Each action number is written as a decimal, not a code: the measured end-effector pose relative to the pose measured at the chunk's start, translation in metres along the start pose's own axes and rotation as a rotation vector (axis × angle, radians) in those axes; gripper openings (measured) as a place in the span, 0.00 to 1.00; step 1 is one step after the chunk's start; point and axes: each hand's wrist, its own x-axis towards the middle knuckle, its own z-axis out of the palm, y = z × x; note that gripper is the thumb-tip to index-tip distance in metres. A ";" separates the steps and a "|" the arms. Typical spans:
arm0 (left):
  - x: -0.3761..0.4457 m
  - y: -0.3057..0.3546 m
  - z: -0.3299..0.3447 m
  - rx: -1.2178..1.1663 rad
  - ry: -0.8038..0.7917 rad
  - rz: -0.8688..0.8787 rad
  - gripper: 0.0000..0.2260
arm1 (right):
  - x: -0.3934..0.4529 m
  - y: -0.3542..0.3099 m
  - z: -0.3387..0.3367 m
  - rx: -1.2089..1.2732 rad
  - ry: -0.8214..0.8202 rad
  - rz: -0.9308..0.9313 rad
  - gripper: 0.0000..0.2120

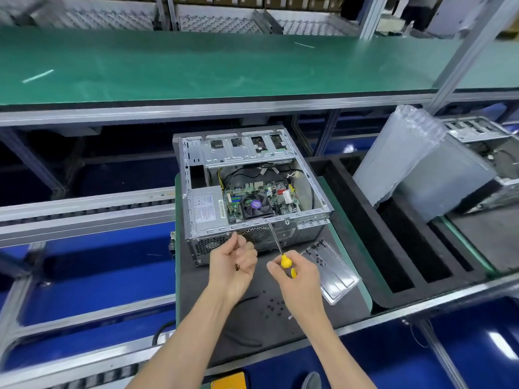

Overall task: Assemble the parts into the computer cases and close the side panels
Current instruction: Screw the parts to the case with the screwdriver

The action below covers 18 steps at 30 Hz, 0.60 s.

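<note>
A: Head view, the only one. The right hand (302, 282) has its grip clamped on the yellow screwdriver (286, 261), whose shaft runs up and away from the grip to the top rear edge of the open computer case (252, 192). What could fail?

B: The tip could skid off the screw, since the shaft is long and leans. Beyond the tip sits the fan (255, 206) on the board, so a slip lands there.

A: And the left hand (234, 262)?

B: Its grip is curled together on something small and dark, likely screws; loosening would scatter them among the loose screws (273, 304) below both wrists.

A: Room?

B: The side panel (331, 273) lies just right of the right grip on the dark surface (213, 318), crowding the elbow; left of the left grip the surface's edge is near
</note>
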 end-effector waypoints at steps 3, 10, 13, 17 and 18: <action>-0.001 -0.008 -0.004 -0.033 -0.053 0.040 0.15 | 0.005 -0.007 0.013 -0.075 -0.027 -0.126 0.08; -0.001 -0.006 -0.003 0.056 -0.162 0.001 0.25 | 0.013 -0.003 0.032 -0.398 -0.058 -0.190 0.11; -0.001 -0.006 -0.004 0.078 -0.121 -0.009 0.25 | 0.014 -0.002 0.034 -0.480 -0.081 -0.200 0.13; -0.002 -0.005 -0.004 0.083 -0.087 0.003 0.25 | 0.019 -0.007 0.035 -0.558 -0.145 -0.192 0.10; -0.003 -0.005 -0.004 0.092 -0.084 0.002 0.24 | 0.020 -0.008 0.034 -0.558 -0.162 -0.190 0.10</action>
